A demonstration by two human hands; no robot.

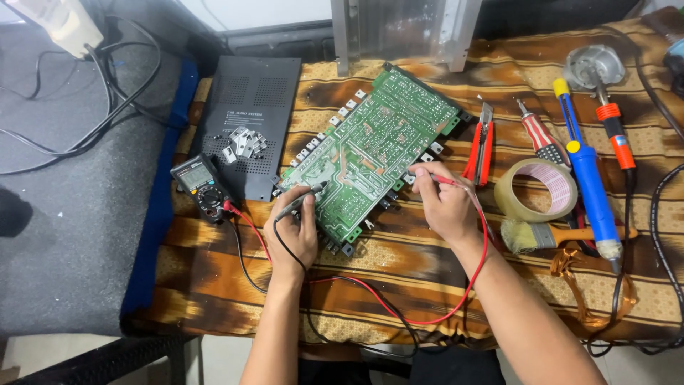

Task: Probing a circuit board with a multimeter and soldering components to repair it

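Note:
A green circuit board (374,146) lies tilted on a brown patterned cloth (399,264). My left hand (293,232) grips a black test probe (303,196), its tip resting on the board's lower left part. My right hand (442,199) grips a red test probe (436,178), whose tip touches the board's right edge. Black and red leads (399,314) loop from both probes back to a small black multimeter (201,187) at the left.
A black metal cover (249,93) with several small metal clips (242,142) lies at the back left. Right of the board lie a red utility knife (481,146), a screwdriver (541,139), a tape roll (538,189), a brush (548,235), a blue desoldering pump (588,175) and a soldering iron (616,135).

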